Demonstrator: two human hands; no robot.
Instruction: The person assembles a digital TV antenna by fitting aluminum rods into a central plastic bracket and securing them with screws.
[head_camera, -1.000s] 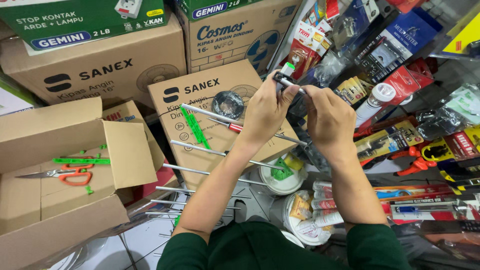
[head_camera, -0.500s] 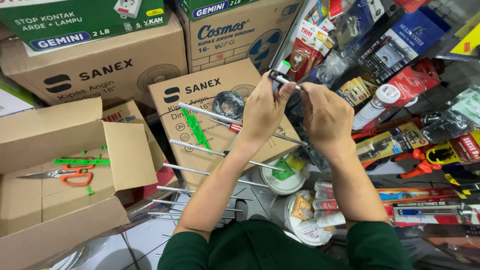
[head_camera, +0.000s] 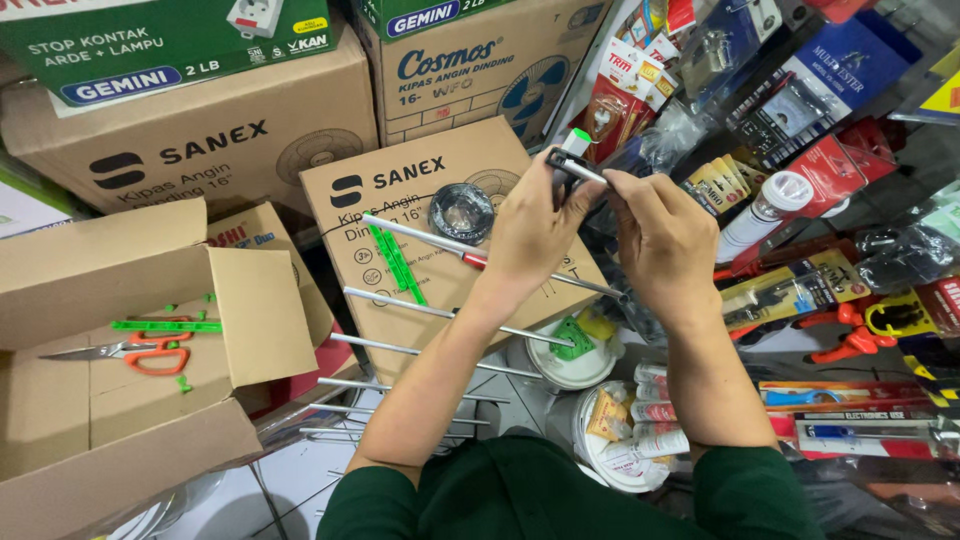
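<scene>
Above the fan carton (head_camera: 400, 200), both hands meet on a thin metal rod (head_camera: 580, 172). The left hand (head_camera: 530, 235) clamps it; the right hand (head_camera: 665, 240) pinches its end. At nine o'clock lie orange-handled scissors (head_camera: 130, 352).

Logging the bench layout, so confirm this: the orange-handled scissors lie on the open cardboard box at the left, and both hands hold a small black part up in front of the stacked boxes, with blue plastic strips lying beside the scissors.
One detail is wrong: the plastic strips beside the scissors are green, not blue, as the head view shows. The scissors do lie on the open cardboard box, and the left hand and right hand hold the small black part.
</scene>
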